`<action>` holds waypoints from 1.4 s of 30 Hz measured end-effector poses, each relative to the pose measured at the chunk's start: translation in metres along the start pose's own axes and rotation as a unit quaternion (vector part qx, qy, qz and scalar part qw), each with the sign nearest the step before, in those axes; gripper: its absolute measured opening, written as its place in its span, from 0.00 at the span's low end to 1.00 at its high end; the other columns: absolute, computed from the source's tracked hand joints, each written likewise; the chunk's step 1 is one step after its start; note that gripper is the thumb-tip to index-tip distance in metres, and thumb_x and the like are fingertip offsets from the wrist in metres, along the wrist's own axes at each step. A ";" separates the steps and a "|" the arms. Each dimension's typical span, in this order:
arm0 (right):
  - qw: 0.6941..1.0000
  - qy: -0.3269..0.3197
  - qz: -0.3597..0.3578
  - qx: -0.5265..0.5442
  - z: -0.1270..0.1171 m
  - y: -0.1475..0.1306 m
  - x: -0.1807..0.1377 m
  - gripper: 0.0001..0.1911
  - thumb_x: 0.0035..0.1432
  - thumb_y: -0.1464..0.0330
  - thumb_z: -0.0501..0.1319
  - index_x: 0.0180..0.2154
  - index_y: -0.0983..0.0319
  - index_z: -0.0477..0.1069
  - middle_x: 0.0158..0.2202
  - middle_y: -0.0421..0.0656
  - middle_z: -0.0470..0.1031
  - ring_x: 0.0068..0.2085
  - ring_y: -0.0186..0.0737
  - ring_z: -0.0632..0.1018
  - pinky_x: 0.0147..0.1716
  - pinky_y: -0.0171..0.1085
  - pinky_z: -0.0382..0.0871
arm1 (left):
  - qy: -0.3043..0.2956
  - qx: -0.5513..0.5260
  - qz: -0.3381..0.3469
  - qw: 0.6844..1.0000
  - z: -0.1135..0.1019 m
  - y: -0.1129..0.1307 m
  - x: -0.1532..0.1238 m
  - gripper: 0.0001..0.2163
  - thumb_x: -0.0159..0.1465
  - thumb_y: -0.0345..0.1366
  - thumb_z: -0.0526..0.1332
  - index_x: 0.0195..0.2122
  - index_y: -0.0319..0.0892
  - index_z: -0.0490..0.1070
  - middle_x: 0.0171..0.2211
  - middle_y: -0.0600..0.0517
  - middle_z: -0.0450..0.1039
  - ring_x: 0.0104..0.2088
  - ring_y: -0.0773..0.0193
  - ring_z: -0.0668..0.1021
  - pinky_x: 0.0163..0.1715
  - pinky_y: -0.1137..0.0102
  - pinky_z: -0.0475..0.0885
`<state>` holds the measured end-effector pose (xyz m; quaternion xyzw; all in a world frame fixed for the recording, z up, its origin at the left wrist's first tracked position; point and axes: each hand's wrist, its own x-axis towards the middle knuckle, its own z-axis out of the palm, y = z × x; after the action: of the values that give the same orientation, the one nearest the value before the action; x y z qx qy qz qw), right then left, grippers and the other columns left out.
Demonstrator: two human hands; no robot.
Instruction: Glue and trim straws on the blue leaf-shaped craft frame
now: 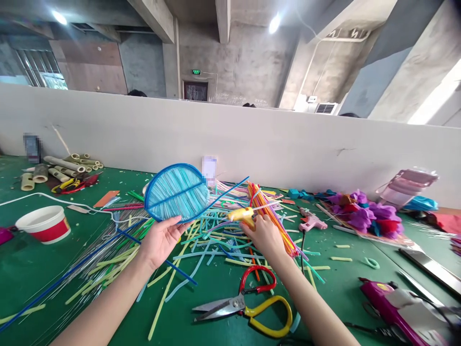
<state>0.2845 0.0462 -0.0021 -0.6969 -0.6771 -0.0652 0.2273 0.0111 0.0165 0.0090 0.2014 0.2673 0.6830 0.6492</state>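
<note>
My left hand (161, 242) holds up a leaf-shaped piece (180, 192) by its lower edge, thumb in front. The piece has a dark blue rim, a blue midrib and light blue strands filling it; a blue stem reaches out to the right. In my right hand (265, 236) is a yellow hot glue gun (240, 214), its nozzle end facing left near the stem. Scissors (236, 303) with one red and one yellow handle lie apart on the green table, below both hands. Chenille stems (205, 250) in pale blue, green and yellow are strewn underneath.
A bundle of orange and yellow stems (275, 216) lies beside my right hand, near a pink glue gun (312, 221). Purple and red fluffy pieces (360, 211) sit at right, a power strip (392, 307) nearer. At left are a paper cup (45, 225) and bamboo tubes (66, 166).
</note>
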 end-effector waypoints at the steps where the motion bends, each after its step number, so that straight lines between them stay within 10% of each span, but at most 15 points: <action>1: 0.999 0.000 -0.004 0.034 -0.002 -0.003 0.000 0.21 0.58 0.52 0.62 0.36 0.65 0.74 0.36 0.50 0.77 0.32 0.44 0.79 0.28 0.36 0.66 | -0.006 0.009 0.000 1.000 0.001 -0.001 -0.002 0.21 0.58 0.15 0.58 0.50 0.38 0.74 0.40 0.45 0.82 0.39 0.56 0.84 0.48 0.56 0.79; 3: 0.983 -0.011 -0.011 0.184 -0.011 -0.008 -0.001 0.23 0.59 0.49 0.60 0.39 0.63 0.75 0.35 0.48 0.78 0.33 0.44 0.79 0.30 0.37 0.69 | -0.015 0.025 0.000 1.000 0.002 -0.004 -0.005 0.23 0.57 0.15 0.60 0.51 0.40 0.74 0.42 0.46 0.82 0.41 0.55 0.84 0.48 0.57 0.79; 6: 0.869 -0.057 -0.004 0.492 -0.030 -0.016 0.000 0.25 0.60 0.47 0.57 0.41 0.62 0.74 0.35 0.46 0.80 0.31 0.40 0.79 0.28 0.35 0.71 | -0.018 0.047 -0.006 0.999 0.004 -0.007 -0.008 0.24 0.57 0.15 0.60 0.52 0.41 0.73 0.44 0.46 0.82 0.41 0.55 0.84 0.45 0.59 0.81; 10: 0.778 -0.065 0.028 0.624 -0.049 -0.025 0.004 0.21 0.53 0.50 0.66 0.33 0.62 0.74 0.31 0.44 0.80 0.30 0.37 0.79 0.29 0.34 0.73 | -0.023 0.067 -0.016 0.997 0.004 -0.010 -0.011 0.25 0.56 0.15 0.61 0.53 0.42 0.73 0.45 0.47 0.82 0.41 0.54 0.84 0.45 0.59 0.81; 42: 0.791 -0.054 -0.060 0.606 -0.077 -0.047 0.017 0.17 0.56 0.55 0.67 0.28 0.61 0.71 0.28 0.43 0.80 0.29 0.36 0.80 0.31 0.35 0.76 | -0.024 0.089 -0.040 0.995 0.007 -0.010 -0.017 0.29 0.55 0.15 0.62 0.57 0.44 0.70 0.46 0.46 0.80 0.41 0.52 0.84 0.41 0.60 0.82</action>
<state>0.2568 0.0295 0.0840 -0.3767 -0.6290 0.3830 0.5619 0.0247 0.0002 0.0093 0.2635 0.3194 0.6252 0.6616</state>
